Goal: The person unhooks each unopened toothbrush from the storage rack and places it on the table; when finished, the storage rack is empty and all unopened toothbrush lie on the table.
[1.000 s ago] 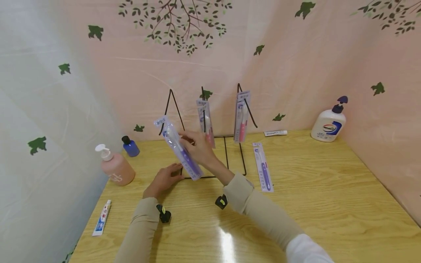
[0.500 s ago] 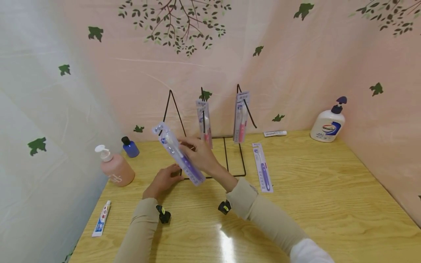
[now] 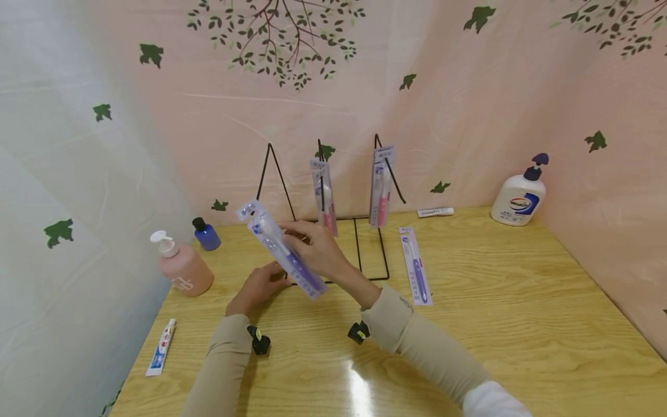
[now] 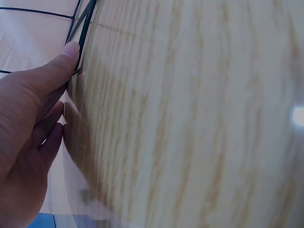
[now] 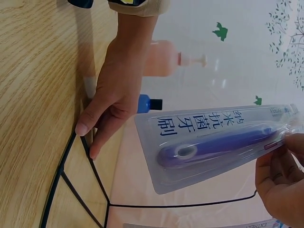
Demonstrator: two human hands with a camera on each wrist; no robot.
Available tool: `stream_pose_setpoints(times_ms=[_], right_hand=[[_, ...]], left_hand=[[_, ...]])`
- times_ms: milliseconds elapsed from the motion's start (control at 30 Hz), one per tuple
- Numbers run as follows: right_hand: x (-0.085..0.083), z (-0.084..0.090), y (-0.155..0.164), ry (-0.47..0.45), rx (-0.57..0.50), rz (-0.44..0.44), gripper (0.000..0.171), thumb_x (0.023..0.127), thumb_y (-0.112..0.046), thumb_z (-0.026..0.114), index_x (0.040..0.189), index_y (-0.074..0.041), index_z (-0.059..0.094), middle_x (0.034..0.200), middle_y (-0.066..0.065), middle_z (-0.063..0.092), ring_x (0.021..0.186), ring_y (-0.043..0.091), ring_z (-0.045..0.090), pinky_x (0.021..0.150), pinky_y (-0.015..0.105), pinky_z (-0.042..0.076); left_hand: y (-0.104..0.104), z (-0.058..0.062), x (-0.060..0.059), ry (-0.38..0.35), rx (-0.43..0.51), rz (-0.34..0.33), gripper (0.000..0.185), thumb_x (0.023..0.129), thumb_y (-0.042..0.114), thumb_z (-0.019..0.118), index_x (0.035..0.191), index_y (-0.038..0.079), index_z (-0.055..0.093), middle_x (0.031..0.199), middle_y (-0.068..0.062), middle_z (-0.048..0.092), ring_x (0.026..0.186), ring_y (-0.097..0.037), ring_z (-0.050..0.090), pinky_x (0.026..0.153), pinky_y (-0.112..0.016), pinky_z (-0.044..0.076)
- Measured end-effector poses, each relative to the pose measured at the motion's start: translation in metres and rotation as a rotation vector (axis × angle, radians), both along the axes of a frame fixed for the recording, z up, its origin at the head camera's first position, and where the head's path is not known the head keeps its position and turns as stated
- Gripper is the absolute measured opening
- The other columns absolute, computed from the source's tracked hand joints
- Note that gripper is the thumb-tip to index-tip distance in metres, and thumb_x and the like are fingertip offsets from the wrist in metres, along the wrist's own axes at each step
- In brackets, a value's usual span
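Purple toothbrush pack (image 3: 281,249) — black wire rack (image 3: 333,231) — pink pump bottle (image 3: 182,266), light wood-grain table (image 3: 495,301).

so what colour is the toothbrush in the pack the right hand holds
Purple toothbrush, clearest in the right wrist view.

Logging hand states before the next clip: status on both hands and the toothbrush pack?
Right hand pinches purple toothbrush pack, tilted, in the air. Left hand presses wire rack base on table. Left peg bare.

Purple packaged toothbrush (image 3: 283,251), tilted, head up-left, above the black wire rack (image 3: 359,249).
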State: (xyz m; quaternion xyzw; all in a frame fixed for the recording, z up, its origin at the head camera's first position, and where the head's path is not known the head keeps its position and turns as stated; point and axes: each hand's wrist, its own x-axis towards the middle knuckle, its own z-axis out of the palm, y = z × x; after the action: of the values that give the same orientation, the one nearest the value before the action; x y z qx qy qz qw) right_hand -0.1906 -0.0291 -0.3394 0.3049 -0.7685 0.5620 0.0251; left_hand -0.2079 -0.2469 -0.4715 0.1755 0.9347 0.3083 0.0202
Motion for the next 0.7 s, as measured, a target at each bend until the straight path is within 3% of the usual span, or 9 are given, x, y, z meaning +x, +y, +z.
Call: stream_pose_setpoints(times_ms=[367,700], right_hand=[[0.004,-0.001,0.005,0.021,-0.022,0.021,0.031,0.097,-0.020,0.056,0.128,-0.017,0.063,0.101,0.004,0.069,0.076,0.012,0.064,0.063,0.025,0.055],[0.008,-0.012,0.028,0.030,-0.024,-0.006,0.030,0.097,-0.017,0.057,0.126,-0.014,0.065,0.104,0.007,0.071,0.075,0.012,0.065,0.063,0.025,0.056]], left_hand=[[-0.001,-0.004,-0.002,0.013,0.004,0.003,0.048,0.091,0.028,0.066,0.137,0.021,0.055,0.144,-0.007,0.049,0.131,-0.032,0.046,0.109,-0.051,0.036],[-0.001,-0.001,0.000,-0.064,-0.022,0.044,0.055,0.092,0.026,0.065,0.142,0.011,0.048,0.147,-0.012,0.044,0.139,-0.035,0.035,0.113,-0.053,0.028]])
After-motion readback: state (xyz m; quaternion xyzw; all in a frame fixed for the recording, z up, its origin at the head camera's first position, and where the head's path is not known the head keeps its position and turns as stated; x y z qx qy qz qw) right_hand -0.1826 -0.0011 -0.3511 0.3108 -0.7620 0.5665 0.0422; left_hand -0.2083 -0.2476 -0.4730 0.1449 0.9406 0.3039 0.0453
